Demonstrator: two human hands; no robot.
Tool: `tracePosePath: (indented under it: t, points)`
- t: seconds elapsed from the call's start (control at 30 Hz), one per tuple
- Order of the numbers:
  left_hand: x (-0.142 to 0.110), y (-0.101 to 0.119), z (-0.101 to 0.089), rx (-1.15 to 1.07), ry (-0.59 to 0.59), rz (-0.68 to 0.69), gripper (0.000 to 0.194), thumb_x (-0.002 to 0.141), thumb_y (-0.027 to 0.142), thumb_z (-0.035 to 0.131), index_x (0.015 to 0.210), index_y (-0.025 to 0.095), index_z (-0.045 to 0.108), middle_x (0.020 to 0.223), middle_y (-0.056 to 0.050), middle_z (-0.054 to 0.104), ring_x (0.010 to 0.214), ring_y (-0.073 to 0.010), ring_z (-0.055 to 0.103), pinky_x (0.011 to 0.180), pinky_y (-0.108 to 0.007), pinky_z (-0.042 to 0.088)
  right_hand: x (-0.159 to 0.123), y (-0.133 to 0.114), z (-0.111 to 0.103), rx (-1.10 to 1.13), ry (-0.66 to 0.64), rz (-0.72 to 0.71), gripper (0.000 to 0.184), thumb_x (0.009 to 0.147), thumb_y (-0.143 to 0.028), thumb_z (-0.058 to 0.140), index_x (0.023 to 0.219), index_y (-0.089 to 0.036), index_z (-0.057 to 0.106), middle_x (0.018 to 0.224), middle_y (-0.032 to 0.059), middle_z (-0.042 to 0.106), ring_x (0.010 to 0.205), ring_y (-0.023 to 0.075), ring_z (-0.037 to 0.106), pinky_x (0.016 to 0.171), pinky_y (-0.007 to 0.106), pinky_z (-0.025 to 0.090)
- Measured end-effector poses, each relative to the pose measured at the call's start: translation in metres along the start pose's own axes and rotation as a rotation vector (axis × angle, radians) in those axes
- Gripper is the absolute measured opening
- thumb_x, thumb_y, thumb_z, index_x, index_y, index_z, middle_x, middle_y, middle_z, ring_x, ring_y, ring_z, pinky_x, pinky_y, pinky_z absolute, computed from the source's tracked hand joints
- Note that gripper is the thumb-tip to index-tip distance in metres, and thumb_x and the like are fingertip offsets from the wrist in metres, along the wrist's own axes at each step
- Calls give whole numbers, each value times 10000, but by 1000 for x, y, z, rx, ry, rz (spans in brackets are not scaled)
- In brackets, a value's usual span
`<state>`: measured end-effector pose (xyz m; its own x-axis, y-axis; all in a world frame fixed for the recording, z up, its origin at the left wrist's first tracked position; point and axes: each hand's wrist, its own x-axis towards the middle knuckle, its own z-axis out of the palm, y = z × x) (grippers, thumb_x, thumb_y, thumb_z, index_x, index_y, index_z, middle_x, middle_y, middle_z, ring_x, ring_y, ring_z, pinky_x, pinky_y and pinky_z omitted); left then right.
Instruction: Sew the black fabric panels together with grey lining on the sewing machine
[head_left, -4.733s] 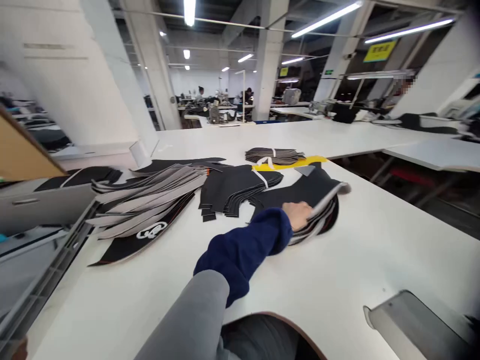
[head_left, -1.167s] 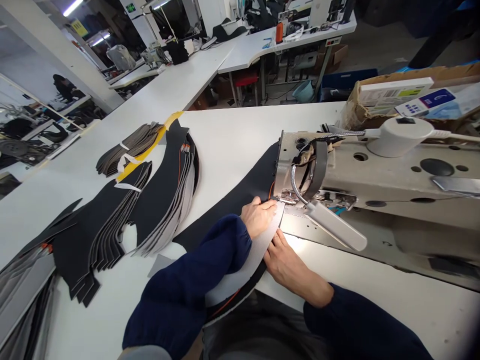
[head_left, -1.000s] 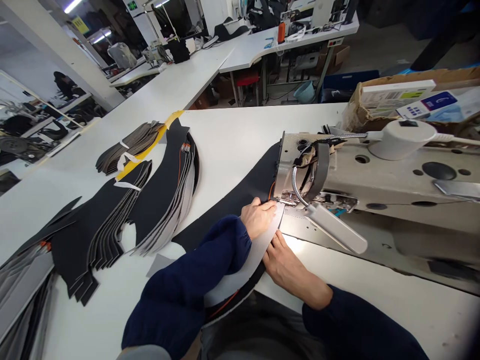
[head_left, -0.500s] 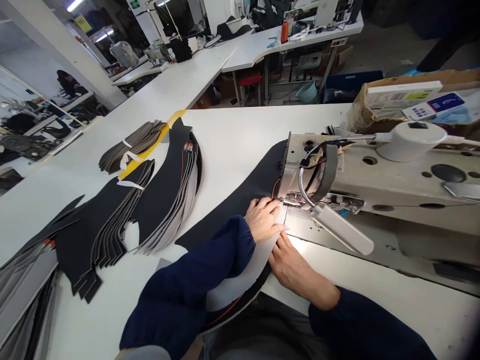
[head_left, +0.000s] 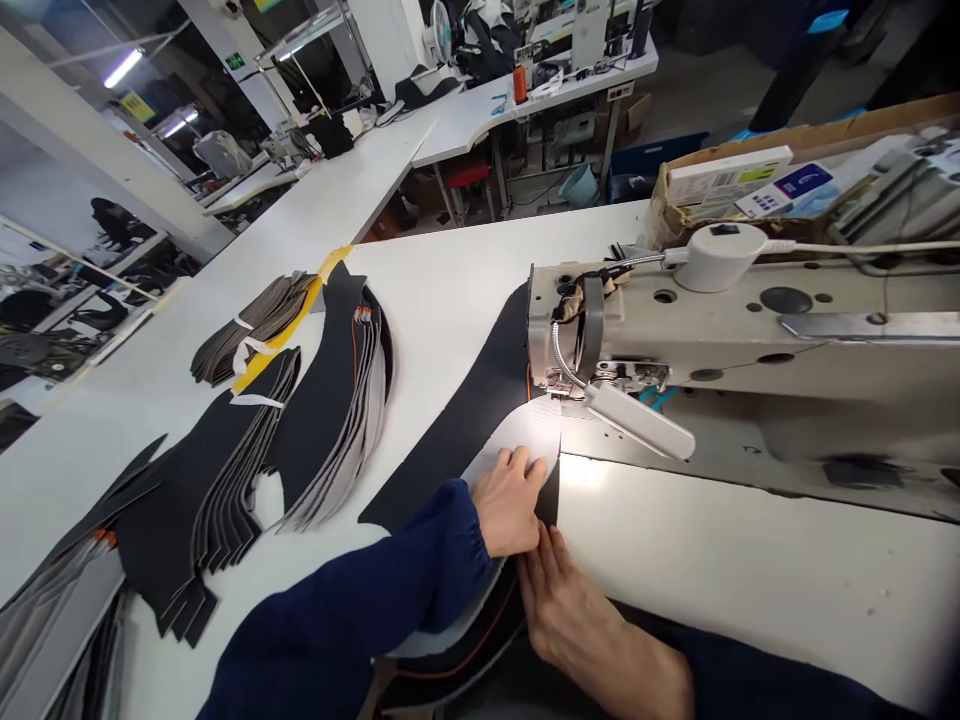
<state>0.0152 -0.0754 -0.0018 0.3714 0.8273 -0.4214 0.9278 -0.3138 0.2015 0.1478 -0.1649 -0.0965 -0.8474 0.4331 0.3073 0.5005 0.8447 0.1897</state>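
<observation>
My left hand (head_left: 510,505), fingers curled, grips a pale grey-backed fabric panel (head_left: 516,428) from above. The panel's far end is under the presser foot (head_left: 559,386) of a sewing machine (head_left: 720,335). A black fabric panel (head_left: 459,412) with an orange edge by the foot lies beneath and to the left of it. My right hand (head_left: 571,605) is at the near right edge, fingertips pinching the layers close to my left hand; its thumb is hidden. The near part of the work, with an orange line, curves down towards my lap.
Left of the work lie a stack of black-and-grey panels (head_left: 341,400), a tied black stack (head_left: 244,440) and a tied grey-brown bundle (head_left: 255,325) on yellow material (head_left: 330,265). A white lamp (head_left: 641,420) hangs from the machine. A cardboard box (head_left: 667,215) stands behind it.
From reaching over a stack on the table, I have turned to the sewing machine. In the last half second both hands slid back towards me along the panel's edge, away from the presser foot.
</observation>
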Motion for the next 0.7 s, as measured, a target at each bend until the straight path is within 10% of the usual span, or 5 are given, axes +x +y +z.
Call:
tracePosePath:
  t: [0.7]
  points:
    - [26,-4,-6,67,-59,88,311,815,178,450,1118,147,510,1008,-106,591,902,-238,617,808,-352,511,25,64,5,-15,-73,-1,395,714,-113,548,1045,83,637,1087,336,623,1068,375,598,966,531,441]
